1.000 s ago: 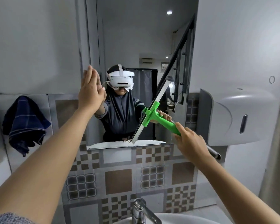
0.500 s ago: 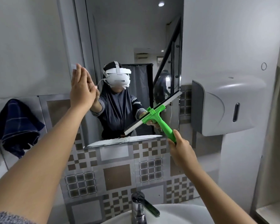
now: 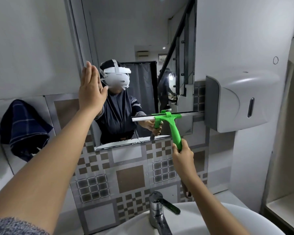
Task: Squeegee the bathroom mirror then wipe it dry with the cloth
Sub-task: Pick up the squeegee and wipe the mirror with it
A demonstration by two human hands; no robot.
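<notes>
The bathroom mirror hangs on the wall above the sink. My right hand grips the lower end of the green squeegee handle. Its blade lies nearly level against the lower right part of the glass. My left hand is flat and open, its palm against the mirror's left edge. A dark blue checked cloth hangs on the wall at the left, away from both hands.
A grey paper dispenser juts from the wall right of the mirror, close to the blade's end. A chrome tap and white sink sit below. Patterned tiles cover the wall under the mirror. A shelf recess lies at the far right.
The squeegee blade has swung from steeply tilted to nearly level and moved down to the mirror's lower right. My left hand stays on the mirror's left edge.
</notes>
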